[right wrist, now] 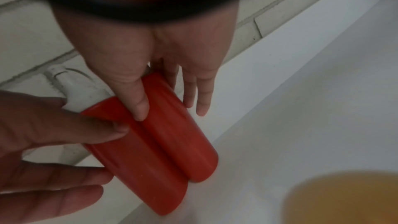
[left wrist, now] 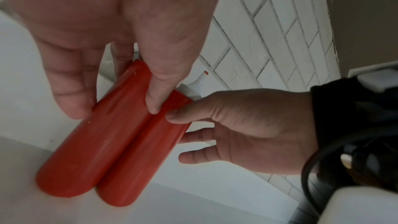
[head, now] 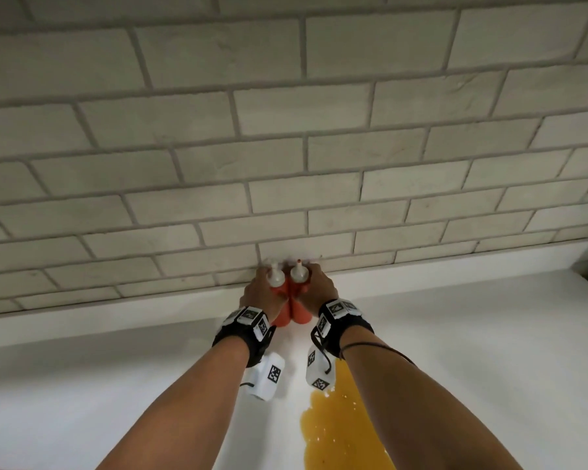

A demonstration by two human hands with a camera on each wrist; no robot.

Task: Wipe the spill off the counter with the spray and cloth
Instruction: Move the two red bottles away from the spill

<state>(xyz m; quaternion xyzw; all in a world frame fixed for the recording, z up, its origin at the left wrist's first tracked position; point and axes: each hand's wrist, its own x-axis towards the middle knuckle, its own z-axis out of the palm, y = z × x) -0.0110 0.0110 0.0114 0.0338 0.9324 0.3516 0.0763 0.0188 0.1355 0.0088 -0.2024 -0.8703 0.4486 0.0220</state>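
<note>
The left hand (head: pixel 257 293) holds the left red bottle (head: pixel 280 315) in its grip, thumb in front, fingers behind; the right hand (head: pixel 321 288) holds the right red bottle (head: pixel 302 312) likewise. Both bottles stand touching, against the brick wall (head: pixel 286 130). They are best parked upright, tight to the wall. The orange spill (head: pixel 340 422) lies on the white surface (head: pixel 116 385) under the right forearm; open room lies to the left. Spray and cloth seem out of view.

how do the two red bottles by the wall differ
The left bottle is held by the left hand; the right bottle by the right hand. The right bottle's nozzle tip is red; the left bottle's looks plain white. Both are red with white caps, upright and touching on the counter.
</note>
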